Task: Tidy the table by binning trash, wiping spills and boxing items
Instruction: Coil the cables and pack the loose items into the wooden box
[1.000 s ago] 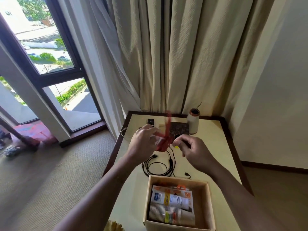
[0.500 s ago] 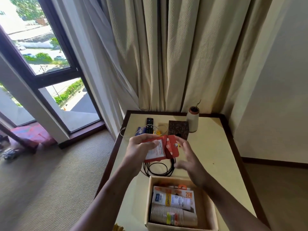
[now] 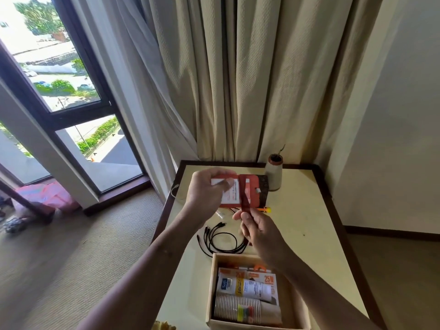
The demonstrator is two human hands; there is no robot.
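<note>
My left hand [image 3: 204, 194] grips a red card package [image 3: 238, 190] with a white label, held up above the far half of the cream table [image 3: 309, 222]. Just below it, my right hand [image 3: 258, 231] pinches the package's lower red flap between thumb and fingers. A coiled black cable [image 3: 220, 241] lies on the table under my hands. At the near edge stands an open cardboard box [image 3: 214, 277] holding orange-and-white 25W packets, a white tube and a stack of paper cups.
A cone of cream thread [image 3: 273, 175] stands at the table's back edge beside a dark patterned box [image 3: 263, 186]. An orange pen tip [image 3: 265, 209] shows behind my right hand. Curtains hang behind, a white wall is to the right, and a window door to the left.
My hands have lifted the red package higher over the table. My right hand, open beside it half a second ago, now pinches its lower flap.
</note>
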